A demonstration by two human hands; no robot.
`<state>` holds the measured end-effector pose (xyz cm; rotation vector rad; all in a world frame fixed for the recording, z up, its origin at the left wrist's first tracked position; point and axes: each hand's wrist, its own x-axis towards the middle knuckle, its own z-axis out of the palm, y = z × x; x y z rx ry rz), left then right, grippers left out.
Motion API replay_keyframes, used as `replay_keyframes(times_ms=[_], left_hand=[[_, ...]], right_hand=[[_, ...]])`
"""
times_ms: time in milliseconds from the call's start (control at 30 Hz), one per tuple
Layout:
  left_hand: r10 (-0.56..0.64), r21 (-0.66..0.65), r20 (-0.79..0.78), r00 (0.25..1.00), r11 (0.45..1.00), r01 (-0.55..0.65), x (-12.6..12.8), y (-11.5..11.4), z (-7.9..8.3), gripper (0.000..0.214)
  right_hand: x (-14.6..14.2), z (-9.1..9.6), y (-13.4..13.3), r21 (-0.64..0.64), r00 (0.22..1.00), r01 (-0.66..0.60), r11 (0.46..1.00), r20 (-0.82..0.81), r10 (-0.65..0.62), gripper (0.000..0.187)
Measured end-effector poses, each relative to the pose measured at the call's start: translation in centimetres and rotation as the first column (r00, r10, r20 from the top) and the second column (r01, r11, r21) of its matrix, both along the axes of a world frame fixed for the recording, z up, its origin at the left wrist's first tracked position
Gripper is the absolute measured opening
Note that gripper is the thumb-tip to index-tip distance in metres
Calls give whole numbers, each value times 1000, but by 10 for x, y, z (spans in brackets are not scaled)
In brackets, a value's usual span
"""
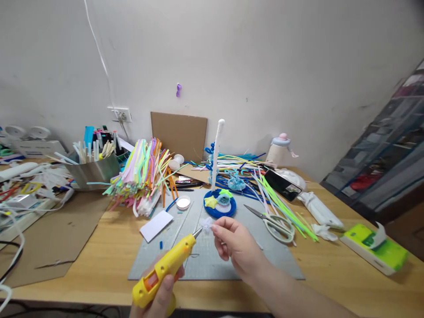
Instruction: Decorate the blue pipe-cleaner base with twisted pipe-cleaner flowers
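My left hand (162, 293) is wrapped round a yellow hot glue gun (168, 267), its metal nozzle pointing up and right. Between thumb and fingertips, my right hand (235, 245) pinches a small pale, see-through white piece (207, 224), too blurred to name further. The nozzle tip is close to that piece; whether they touch I cannot tell. Just behind stands a round blue fuzzy base (212, 213) with yellow and green stars and a light blue ring on it. A white upright stick (216, 154) rises at its back edge. Under both hands lies a grey cutting mat (218, 267).
Scissors (280, 227) lie right of the base, beside green pipe cleaners (285, 203). A white card (156, 225) and small round dish (183, 202) are on the left. Bundled pipe cleaners (139, 176), a phone (283, 184), a bottle (278, 150) and a tissue pack (374, 247) surround the mat.
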<state>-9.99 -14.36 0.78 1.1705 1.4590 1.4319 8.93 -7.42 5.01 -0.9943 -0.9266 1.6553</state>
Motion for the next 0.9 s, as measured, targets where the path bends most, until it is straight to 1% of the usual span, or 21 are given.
replay_keyframes(times_ms=[100,167,233,300,367,533,667,700,800,833,900], left_hand=[[-48,53,-140,989,997,55,-1,0,-1,36],[-82,80,-200,976,992,100,3,0,3,33],[-100,104,-225,969,987,125,7,-1,9,33],[-116,108,-239,964,983,146,10,0,14,34],[-130,101,-250,960,982,159,10,0,15,35],[-106,77,-241,965,989,128,9,-1,9,37],[-55,46,-212,976,997,66,9,-3,5,39],[-56,40,-213,975,997,66,8,-3,5,39],[-116,29,-252,961,991,127,5,-2,3,41],[-120,30,-260,958,991,133,5,-2,4,41],[-88,41,-255,963,994,102,5,-1,5,41]], right_hand=[[2,-4,-5,14,1000,7,1000,-8,-7,28],[3,-4,-7,21,1000,13,1000,-12,-12,28],[3,-5,-8,33,1000,16,999,-16,-16,27],[3,-5,-9,47,1000,16,999,-21,-15,26],[4,-5,-11,59,1000,15,998,-28,-14,25],[4,-5,-12,69,999,33,997,-35,-30,24],[4,-7,-13,66,998,27,997,-51,-24,24],[4,-7,-14,65,998,27,998,-52,-24,25],[5,-8,-15,66,998,32,997,-49,-28,25],[5,-8,-15,69,999,33,997,-46,-30,25],[5,-9,-14,75,999,36,997,-43,-33,24]])
